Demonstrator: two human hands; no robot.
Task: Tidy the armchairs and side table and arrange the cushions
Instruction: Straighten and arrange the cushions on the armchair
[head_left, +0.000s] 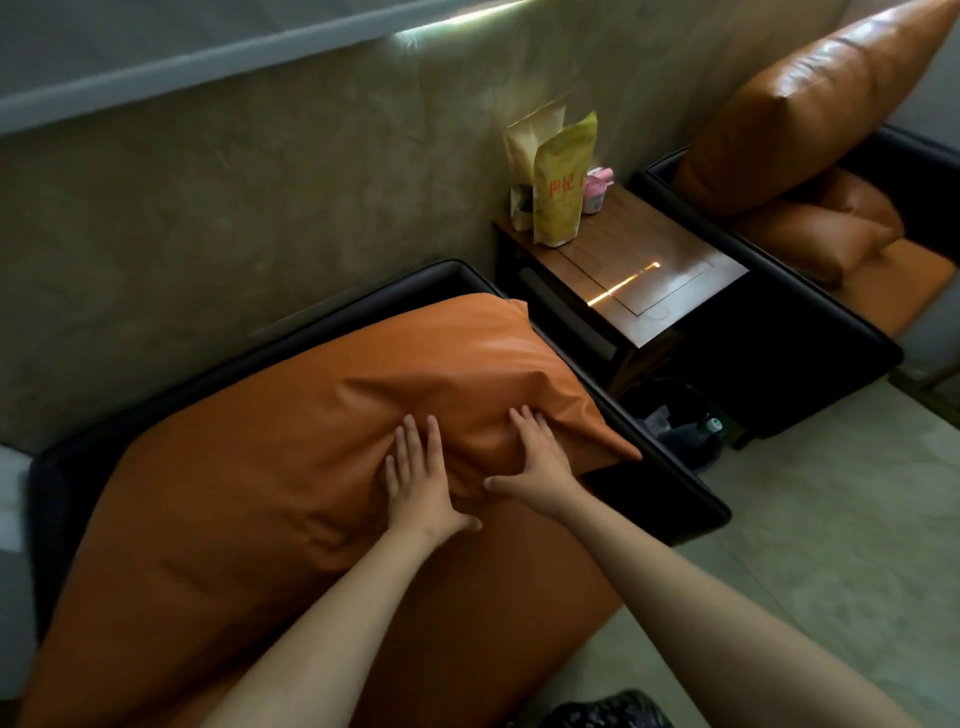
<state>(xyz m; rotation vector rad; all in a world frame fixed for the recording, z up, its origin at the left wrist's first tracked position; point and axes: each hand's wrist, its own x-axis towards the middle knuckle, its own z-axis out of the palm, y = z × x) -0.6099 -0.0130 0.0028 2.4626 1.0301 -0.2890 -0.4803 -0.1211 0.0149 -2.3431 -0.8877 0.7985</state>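
A big orange leather cushion (291, 441) leans against the back of the near black-framed armchair (670, 483). My left hand (423, 483) lies flat on the cushion's lower right part with straight, spread fingers. My right hand (540, 457) presses the cushion just to the right, fingers straight, thumb out. Between the chairs stands a wooden side table (649, 270). A second armchair (810, 332) at the right has a large orange back cushion (800, 109) and a smaller orange cushion (821, 234) on its seat.
On the side table's far corner stand a yellow pouch (563, 182), a beige pouch (530, 150) and a small pink container (597, 189). A dark bin (680, 421) with bottles sits on the floor under the table. A black plastic bag (608, 712) lies at the bottom edge. Pale floor at the right.
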